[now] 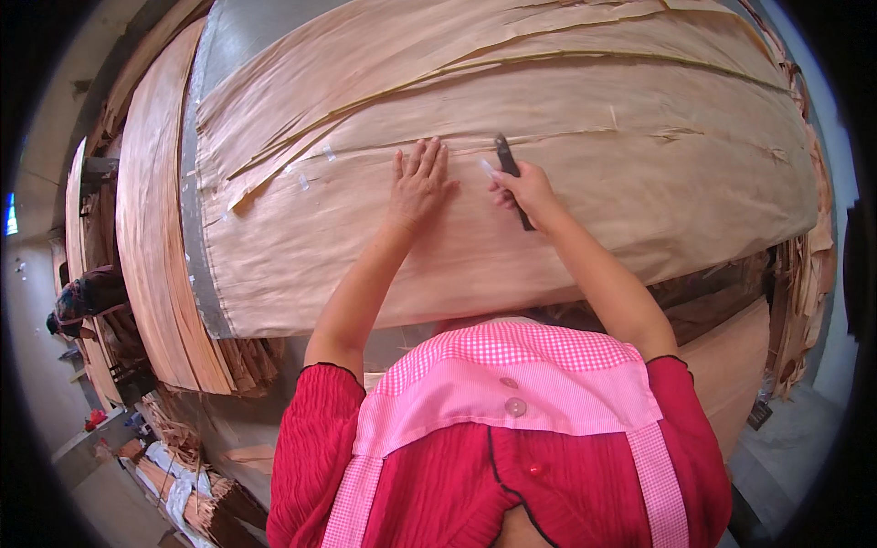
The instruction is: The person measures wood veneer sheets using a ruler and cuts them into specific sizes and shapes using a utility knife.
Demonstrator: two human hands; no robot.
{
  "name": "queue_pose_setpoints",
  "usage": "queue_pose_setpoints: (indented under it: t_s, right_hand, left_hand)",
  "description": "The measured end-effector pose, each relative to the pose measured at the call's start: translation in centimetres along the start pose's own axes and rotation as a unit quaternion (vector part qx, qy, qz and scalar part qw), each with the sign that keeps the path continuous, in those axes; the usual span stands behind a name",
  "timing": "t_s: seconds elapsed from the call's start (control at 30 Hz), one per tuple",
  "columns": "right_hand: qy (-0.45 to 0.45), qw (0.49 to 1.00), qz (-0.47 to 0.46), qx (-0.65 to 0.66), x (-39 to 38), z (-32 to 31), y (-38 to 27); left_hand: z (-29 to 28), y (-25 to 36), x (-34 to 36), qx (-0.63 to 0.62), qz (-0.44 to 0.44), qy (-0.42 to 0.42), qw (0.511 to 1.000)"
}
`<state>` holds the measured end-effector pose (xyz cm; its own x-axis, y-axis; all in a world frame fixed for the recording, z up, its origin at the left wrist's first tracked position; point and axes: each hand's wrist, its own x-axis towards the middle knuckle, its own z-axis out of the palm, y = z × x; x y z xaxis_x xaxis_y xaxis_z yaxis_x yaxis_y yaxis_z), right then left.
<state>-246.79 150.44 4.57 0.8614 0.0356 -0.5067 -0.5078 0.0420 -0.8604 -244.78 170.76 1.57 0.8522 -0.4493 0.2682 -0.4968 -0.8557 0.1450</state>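
A broad tan wood veneer sheet [365, 260] lies across the work table in front of me. My left hand [422, 183] rests flat on it, fingers spread, beside a long split in the sheet. Just to the right, my right hand [528, 194] is closed around a slim black knife-like tool [505, 157], whose blade, if any, I cannot make out. A small whitish strip [488, 168] sticks out by the fingers of that hand. Short pieces of clear tape [329, 153] lie on the sheet left of my hands.
Overlapping veneer strips with ragged edges [438, 68] cover the far part. A grey table edge [194, 228] shows at the left, with a stack of veneer [151, 210] beyond it. More veneer [731, 356] lies below right. Another person's patterned sleeve [87, 294] appears far left.
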Motion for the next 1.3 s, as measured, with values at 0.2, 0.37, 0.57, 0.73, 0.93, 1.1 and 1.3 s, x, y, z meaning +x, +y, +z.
queue_pose_setpoints:
  t_s: [0.2, 0.37, 0.57, 0.73, 0.93, 1.1, 1.3]
  right_hand:
    - [-0.004, 0.999, 0.031, 0.024, 3.9, 4.2, -1.2]
    - [0.016, 0.997, 0.070, 0.036, 3.7, 4.5, -1.9]
    - [0.021, 0.997, 0.078, 0.019, 3.6, 4.6, -2.0]
    - [0.050, 0.998, 0.044, -0.016, 4.3, 5.0, -1.0]
    - [0.089, 0.852, -0.143, -0.495, 5.3, 5.9, -2.3]
    - [0.001, 0.919, -0.087, -0.385, 4.6, -3.6, -4.4]
    - [0.101, 0.980, 0.007, 0.170, -1.6, -18.2, -0.4]
  left_hand:
    - [0.2, -0.3, -0.2, -0.010, -0.014, 0.001, 1.000]
    - [0.8, -1.1, 0.8, -0.115, -0.067, 0.089, 0.987]
    - [1.4, -0.8, 2.0, -0.194, -0.100, 0.161, 0.963]
    - [1.2, -0.9, 2.1, -0.169, -0.031, 0.113, 0.979]
    - [2.2, -0.9, 0.2, 0.103, 0.063, 0.104, 0.987]
    - [1.1, -0.1, 1.4, 0.001, 0.020, 0.053, 0.998]
    - [1.4, 12.7, 7.4, -0.127, 0.091, -0.031, 0.987]
